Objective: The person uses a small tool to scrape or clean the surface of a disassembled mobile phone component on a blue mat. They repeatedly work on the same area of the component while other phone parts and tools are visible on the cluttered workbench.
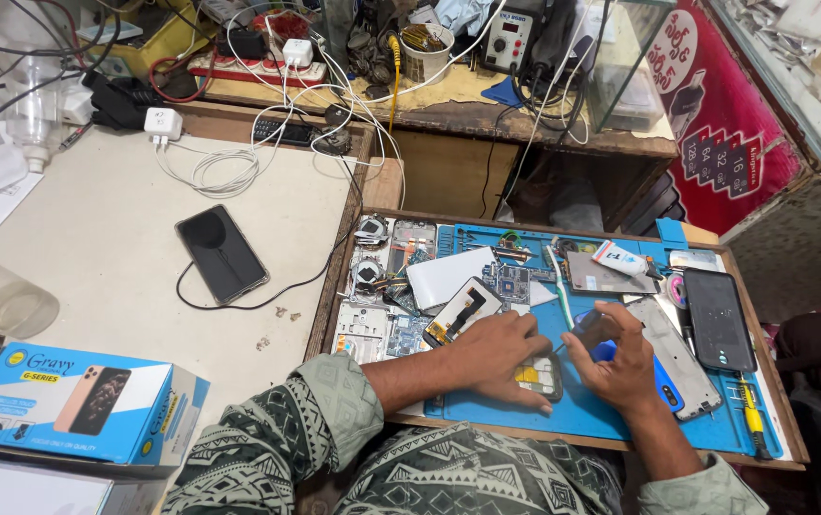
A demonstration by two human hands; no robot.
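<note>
1. Pressing down on a small phone body [536, 378], the left hand [496, 360] lies flat over it, fingers spread; this grip is a hold-down, not a clench.
2. The right hand [620, 362] has its grip closed on a small dark tool [593, 329], pinched between thumb and fingers just above the phone body.
3. The phone body lies on a blue mat [611, 420] near the front edge of the worktop tray [563, 441], between the two hands.
4. A screen panel [463, 311] with a flex cable lies just beyond the left hand.
5. A blue phone shell [663, 381] sits just right of the right hand, and a dark phone [718, 318] farther right.
6. On the pale worktop [95, 238] to the left, a black phone [221, 254] lies with a cable attached.
7. A blue box [76, 401] stands at the near left.
</note>
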